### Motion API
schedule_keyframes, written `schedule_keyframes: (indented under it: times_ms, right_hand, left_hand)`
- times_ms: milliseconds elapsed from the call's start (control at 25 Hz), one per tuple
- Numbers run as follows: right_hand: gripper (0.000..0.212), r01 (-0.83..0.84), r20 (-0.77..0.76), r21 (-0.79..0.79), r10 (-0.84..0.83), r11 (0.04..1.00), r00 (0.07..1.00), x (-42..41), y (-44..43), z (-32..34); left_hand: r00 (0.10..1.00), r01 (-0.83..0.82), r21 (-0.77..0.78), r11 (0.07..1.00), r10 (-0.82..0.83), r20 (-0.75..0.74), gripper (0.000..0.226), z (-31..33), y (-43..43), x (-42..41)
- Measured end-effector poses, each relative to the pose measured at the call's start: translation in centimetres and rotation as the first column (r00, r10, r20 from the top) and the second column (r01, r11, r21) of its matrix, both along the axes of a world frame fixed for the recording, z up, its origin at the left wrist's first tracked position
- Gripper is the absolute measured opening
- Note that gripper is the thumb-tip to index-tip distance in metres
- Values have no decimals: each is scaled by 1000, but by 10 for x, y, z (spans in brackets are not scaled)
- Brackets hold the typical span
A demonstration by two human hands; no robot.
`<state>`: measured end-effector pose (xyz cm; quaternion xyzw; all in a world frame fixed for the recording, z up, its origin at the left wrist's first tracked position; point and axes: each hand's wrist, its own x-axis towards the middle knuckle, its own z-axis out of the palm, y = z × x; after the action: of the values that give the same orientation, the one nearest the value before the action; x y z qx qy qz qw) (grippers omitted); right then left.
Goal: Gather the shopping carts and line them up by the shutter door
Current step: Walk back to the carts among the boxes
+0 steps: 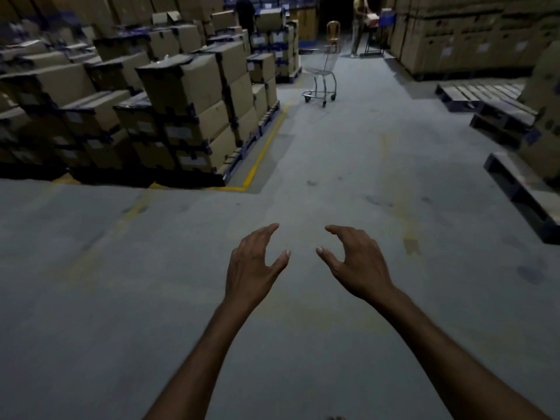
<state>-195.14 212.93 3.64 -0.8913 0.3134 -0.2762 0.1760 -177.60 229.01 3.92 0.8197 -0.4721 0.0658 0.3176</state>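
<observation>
**Both hands empty; cart stands far down the aisle**

The left hand [254,262] and right hand [354,262] are stretched forward above the grey concrete floor [333,165]. The palms face each other, the fingers are loosely curved and the thumbs spread. Neither hand holds or touches anything.

The silver wire shopping cart [322,74] stands alone on its wheels in the middle of the aisle, well apart from the hands. It is near the far end of the stacked brown cardboard boxes [181,95] on the left.

These boxes carry white labels and dark tape. The writing on them is too blurred to read. A yellow painted floor line [263,153] runs just beside the stacks.

Low wooden pallets [472,92] lie along the right side. Beyond the cart are an orange chair [333,30] and a person in a yellow top [360,25].
</observation>
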Motion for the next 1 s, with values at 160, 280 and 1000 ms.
schedule_keyframes:
  times_ms: [160, 280, 1000]
  right_hand:
    - [51, -26, -54, -64, 22, 998, 998, 45, -89, 9]
    - [50, -42, -61, -67, 38, 997, 997, 81, -146, 11]
    - [56, 3, 208, 324, -74, 946, 975, 411, -500, 23]
  left_hand:
    - [998, -50, -9, 999, 51, 23, 60, 6, -82, 38]
    - [998, -43, 11, 999, 43, 42, 59, 6, -133, 71]
    - [962, 117, -57, 991, -128, -240, 42, 24, -520, 424]
